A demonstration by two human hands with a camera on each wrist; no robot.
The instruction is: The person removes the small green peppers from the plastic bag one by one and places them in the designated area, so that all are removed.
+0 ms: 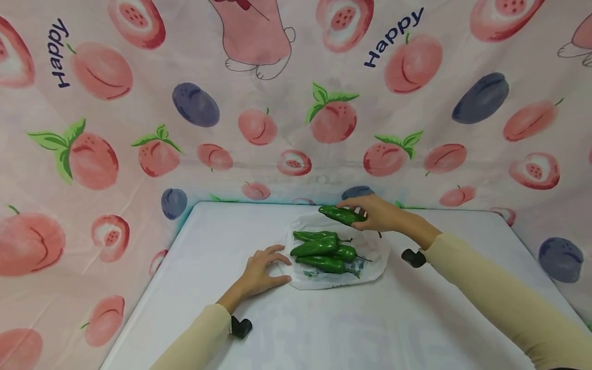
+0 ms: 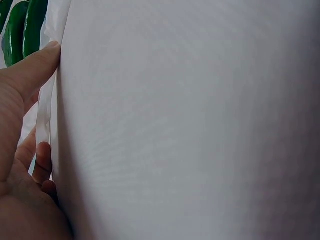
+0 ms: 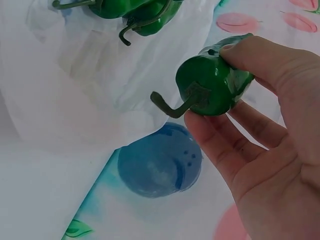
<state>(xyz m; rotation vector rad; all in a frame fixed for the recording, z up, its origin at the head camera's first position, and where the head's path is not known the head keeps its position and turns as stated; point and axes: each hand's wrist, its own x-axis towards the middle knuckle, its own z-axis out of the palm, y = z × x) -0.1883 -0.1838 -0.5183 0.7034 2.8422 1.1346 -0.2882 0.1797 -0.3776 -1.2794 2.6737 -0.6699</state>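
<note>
My right hand (image 1: 372, 211) pinches a long green pepper (image 1: 341, 215) between thumb and fingers, raised over the back of a white plastic bag (image 1: 302, 281). In the right wrist view the pepper's (image 3: 212, 82) stem end faces the camera, its bent stem pointing left. Several more green peppers (image 1: 319, 247) lie together on the flattened bag, stems toward the right. At the bag's left edge rests my left hand (image 1: 260, 271), thumb and fingers spread apart. The left wrist view has the thumb (image 2: 37, 65) against the bag's edge, beside the peppers.
The bag lies on a white table (image 1: 222, 226). Behind and around the table hangs a pink cloth (image 1: 287, 97) printed with fruit. A black wrist mount (image 1: 240, 327) sits at the left sleeve and another wrist mount (image 1: 413, 258) at the right one.
</note>
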